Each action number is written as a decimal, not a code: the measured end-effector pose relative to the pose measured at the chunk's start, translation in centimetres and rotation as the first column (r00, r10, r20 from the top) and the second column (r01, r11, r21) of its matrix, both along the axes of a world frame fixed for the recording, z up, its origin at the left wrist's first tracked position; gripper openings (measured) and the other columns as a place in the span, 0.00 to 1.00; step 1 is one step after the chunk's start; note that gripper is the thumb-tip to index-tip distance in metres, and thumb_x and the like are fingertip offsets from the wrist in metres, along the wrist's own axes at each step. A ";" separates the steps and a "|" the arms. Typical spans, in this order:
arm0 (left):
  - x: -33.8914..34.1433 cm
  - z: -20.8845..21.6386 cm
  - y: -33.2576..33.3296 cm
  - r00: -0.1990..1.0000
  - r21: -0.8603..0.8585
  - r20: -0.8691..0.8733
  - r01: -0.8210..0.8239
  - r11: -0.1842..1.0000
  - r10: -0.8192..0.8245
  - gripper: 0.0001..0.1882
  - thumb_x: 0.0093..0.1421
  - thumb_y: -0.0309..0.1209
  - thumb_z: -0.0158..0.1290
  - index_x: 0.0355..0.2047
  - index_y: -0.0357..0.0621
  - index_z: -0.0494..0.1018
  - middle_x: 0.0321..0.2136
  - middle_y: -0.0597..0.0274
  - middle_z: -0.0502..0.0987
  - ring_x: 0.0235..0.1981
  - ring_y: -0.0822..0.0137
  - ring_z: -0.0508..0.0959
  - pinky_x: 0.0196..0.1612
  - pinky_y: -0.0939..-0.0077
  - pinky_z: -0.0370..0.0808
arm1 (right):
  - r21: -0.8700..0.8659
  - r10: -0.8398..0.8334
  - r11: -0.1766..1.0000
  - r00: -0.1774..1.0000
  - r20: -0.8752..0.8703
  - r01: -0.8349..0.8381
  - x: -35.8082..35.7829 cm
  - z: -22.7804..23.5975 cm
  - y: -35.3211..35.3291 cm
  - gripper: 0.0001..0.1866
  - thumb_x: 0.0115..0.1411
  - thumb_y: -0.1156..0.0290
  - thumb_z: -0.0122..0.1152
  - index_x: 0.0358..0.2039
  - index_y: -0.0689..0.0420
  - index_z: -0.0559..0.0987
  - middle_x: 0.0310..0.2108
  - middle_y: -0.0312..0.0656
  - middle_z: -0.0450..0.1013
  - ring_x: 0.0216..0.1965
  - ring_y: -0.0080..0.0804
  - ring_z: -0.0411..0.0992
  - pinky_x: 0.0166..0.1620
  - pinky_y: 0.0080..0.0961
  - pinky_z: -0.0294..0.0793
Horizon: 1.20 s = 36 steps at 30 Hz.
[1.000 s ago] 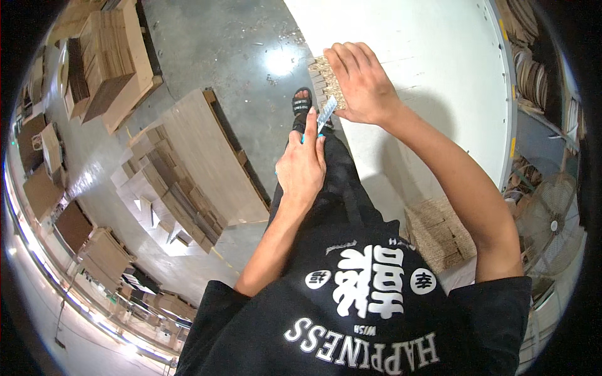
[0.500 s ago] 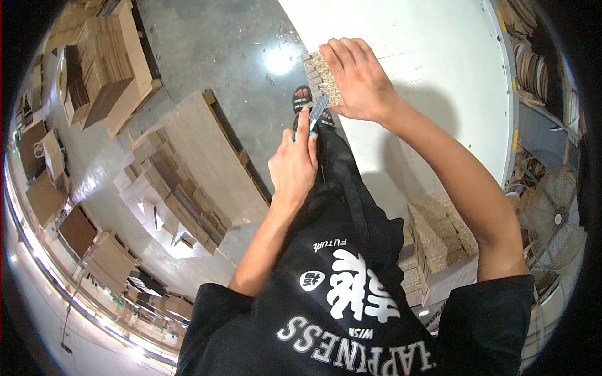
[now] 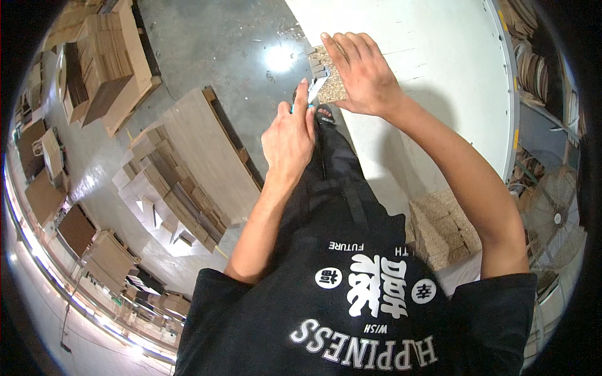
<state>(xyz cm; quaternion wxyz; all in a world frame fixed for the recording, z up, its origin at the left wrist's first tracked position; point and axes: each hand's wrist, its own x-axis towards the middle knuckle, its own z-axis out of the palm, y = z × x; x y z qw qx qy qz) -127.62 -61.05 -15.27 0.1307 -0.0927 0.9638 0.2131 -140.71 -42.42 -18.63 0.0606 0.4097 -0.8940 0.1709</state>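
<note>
My left hand (image 3: 287, 139) is closed round a utility knife (image 3: 318, 85), index finger stretched along it. Bits of its blue handle show beside the fingers, and its blade touches or nearly touches the near side of some small chipboard pieces (image 3: 332, 84). These speckled tan pieces with grey-brown edges lie grouped at the left edge of a white tabletop (image 3: 451, 50). Over them spans my right hand (image 3: 370, 78), thumb at the near end and fingers at the far end, steadying the group. Its palm hides part of them.
Stacked chipboard blocks (image 3: 442, 225) stand near my right elbow. Left on the concrete floor (image 3: 207, 44) are a pallet with a large board (image 3: 207, 150), piled strips (image 3: 172, 188) and stacked brown panels (image 3: 106, 62). A caged fan (image 3: 555, 216) stands at far right.
My left hand has moved slightly away and up along the pieces with the knife. The fingers of my right hand have spread a little wider and shifted slightly right.
</note>
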 end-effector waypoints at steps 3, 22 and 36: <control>1.2 -0.3 -0.1 1.000 0.005 0.020 0.005 1.000 -0.005 0.28 0.78 0.40 0.48 0.77 0.59 0.62 0.37 0.47 0.78 0.32 0.45 0.84 0.32 0.51 0.82 | 0.009 0.023 1.000 1.000 -0.012 -0.023 -0.1 -0.3 0.1 0.73 0.36 0.40 0.83 0.77 0.67 0.61 0.60 0.55 0.71 0.64 0.53 0.68 0.73 0.51 0.63; -2.7 -0.8 -1.8 0.998 -0.009 -0.049 0.029 1.000 -0.030 0.26 0.79 0.42 0.46 0.75 0.59 0.65 0.36 0.46 0.80 0.30 0.45 0.85 0.30 0.51 0.81 | -0.007 0.025 1.000 0.999 0.035 -0.025 -0.1 -0.5 0.1 0.66 0.46 0.33 0.76 0.80 0.50 0.61 0.62 0.54 0.68 0.65 0.56 0.67 0.72 0.55 0.63; -6.1 0.1 -2.6 0.995 -0.032 -0.047 0.091 0.995 -0.093 0.26 0.80 0.44 0.46 0.76 0.61 0.63 0.35 0.47 0.81 0.28 0.46 0.85 0.28 0.50 0.81 | -0.013 0.040 0.999 0.999 -0.010 -0.041 -0.8 -1.1 0.0 0.59 0.62 0.17 0.38 0.79 0.50 0.63 0.59 0.58 0.68 0.61 0.58 0.67 0.69 0.58 0.62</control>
